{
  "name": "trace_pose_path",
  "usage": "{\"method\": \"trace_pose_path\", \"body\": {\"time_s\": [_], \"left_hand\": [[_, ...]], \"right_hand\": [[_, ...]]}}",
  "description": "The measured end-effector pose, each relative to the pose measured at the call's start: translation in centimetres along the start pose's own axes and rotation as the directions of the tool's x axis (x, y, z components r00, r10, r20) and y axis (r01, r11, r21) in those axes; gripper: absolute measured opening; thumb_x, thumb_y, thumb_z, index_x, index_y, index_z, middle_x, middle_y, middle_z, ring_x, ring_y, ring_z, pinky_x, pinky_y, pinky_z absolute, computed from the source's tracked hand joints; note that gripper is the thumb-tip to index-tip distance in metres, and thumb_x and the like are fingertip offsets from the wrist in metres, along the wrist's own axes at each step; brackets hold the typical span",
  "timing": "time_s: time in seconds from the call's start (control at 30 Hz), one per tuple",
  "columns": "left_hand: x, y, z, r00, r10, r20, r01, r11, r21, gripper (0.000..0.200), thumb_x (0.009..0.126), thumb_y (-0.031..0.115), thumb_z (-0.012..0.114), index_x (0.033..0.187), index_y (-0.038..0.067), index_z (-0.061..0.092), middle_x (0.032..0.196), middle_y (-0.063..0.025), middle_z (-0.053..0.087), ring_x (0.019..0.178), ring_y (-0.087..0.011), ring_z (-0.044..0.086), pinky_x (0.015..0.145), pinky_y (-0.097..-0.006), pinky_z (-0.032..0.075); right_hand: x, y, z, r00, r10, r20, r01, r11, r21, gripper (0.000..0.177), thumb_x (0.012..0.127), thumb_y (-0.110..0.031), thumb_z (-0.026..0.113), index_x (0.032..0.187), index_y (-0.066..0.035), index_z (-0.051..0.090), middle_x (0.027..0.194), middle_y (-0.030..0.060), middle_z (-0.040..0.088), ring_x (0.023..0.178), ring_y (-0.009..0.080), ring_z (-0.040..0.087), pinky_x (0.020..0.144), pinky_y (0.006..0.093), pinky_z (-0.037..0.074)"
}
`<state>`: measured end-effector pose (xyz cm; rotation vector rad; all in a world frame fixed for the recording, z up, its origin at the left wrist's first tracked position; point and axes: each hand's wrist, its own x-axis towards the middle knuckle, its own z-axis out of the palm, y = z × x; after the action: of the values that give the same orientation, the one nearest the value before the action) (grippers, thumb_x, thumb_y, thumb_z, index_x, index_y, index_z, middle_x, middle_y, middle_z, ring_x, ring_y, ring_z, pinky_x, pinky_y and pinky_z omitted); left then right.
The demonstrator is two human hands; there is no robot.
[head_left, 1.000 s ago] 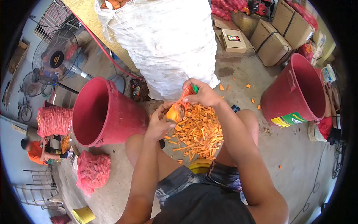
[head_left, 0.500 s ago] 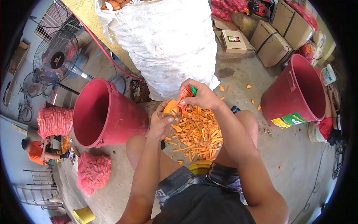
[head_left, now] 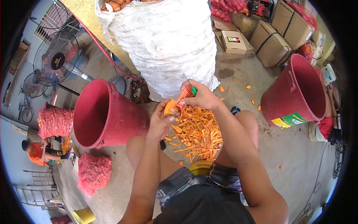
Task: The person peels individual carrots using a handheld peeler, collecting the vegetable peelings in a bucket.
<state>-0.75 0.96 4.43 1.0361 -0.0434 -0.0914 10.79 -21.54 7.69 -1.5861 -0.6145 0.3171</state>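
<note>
My left hand (head_left: 160,118) is closed around an orange root vegetable (head_left: 170,107), probably a carrot; part of it is hidden by my fingers. In my right hand (head_left: 201,96) is a red-orange peeler (head_left: 184,98), its head against the vegetable. A green-handled knife (head_left: 193,90) is tucked in the same hand, its thin blade pointing up and away. Below both hands lies a heap of orange peelings and cut pieces (head_left: 199,132) between my legs.
A tall white sack (head_left: 167,44) stands in front. Large red bins stand left (head_left: 108,115) and right (head_left: 278,93). A yellow container (head_left: 200,167) is between my thighs. At left are a fan (head_left: 56,61), pink mesh sacks (head_left: 94,173) and a seated person (head_left: 37,152). Cardboard boxes (head_left: 270,43) stand back right.
The peeler head has shifted slightly down over the vegetable, which is tilted a little differently. The knife blade now shows above my right hand. Both hands keep nearly the same place.
</note>
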Motion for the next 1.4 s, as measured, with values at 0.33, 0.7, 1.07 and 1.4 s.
{"method": "trace_pose_path", "body": {"time_s": [0.33, 0.7, 1.07, 1.4], "left_hand": [[-1.3, 1.5, 0.7, 0.993, -0.037, 0.109, 0.038, 0.999, -0.003, 0.096, 0.076, 0.015, 0.093, 0.154, -0.004, 0.039, 0.143, -0.0128, 0.059, 0.132, -0.0252, 0.060, 0.116, -0.0408, 0.048], [-0.7, 1.2, 0.6, 0.990, -0.066, 0.124, 0.059, 0.997, 0.054, 0.102, 0.074, 0.022, 0.097, 0.155, -0.002, 0.040, 0.144, -0.0114, 0.058, 0.131, -0.0229, 0.061, 0.113, -0.0389, 0.050], [0.0, 0.0, 0.0, 1.000, -0.018, 0.017, 0.018, 0.999, -0.037, 0.094, 0.081, 0.015, 0.092, 0.157, 0.000, 0.039, 0.149, -0.0107, 0.055, 0.138, -0.0240, 0.055, 0.117, -0.0405, 0.045], [-1.7, 1.8, 1.1, 0.985, -0.059, 0.160, 0.069, 0.996, -0.060, 0.095, 0.079, 0.015, 0.092, 0.156, -0.003, 0.040, 0.144, -0.0121, 0.060, 0.130, -0.0246, 0.062, 0.114, -0.0426, 0.049]], "right_hand": [[1.0, 3.4, -2.1, 0.973, 0.224, -0.055, -0.218, 0.971, 0.097, 0.041, 0.084, -0.005, 0.090, 0.115, -0.008, 0.063, 0.101, -0.0010, 0.067, 0.090, 0.0095, 0.063, 0.082, 0.0289, 0.055], [0.3, 0.9, -1.7, 0.986, 0.167, 0.014, -0.168, 0.982, 0.085, 0.038, 0.084, -0.004, 0.089, 0.112, -0.009, 0.064, 0.099, -0.0013, 0.067, 0.092, 0.0084, 0.062, 0.084, 0.0279, 0.054], [-0.2, 0.1, -0.2, 0.999, -0.028, 0.025, 0.028, 1.000, 0.000, 0.041, 0.082, -0.006, 0.091, 0.113, -0.009, 0.065, 0.106, -0.0004, 0.067, 0.096, 0.0098, 0.063, 0.084, 0.0279, 0.055], [1.0, 3.9, -2.6, 0.981, 0.137, -0.134, -0.149, 0.985, -0.084, 0.038, 0.084, -0.009, 0.089, 0.113, -0.012, 0.064, 0.092, -0.0004, 0.065, 0.081, 0.0092, 0.060, 0.057, 0.0275, 0.053]]}}
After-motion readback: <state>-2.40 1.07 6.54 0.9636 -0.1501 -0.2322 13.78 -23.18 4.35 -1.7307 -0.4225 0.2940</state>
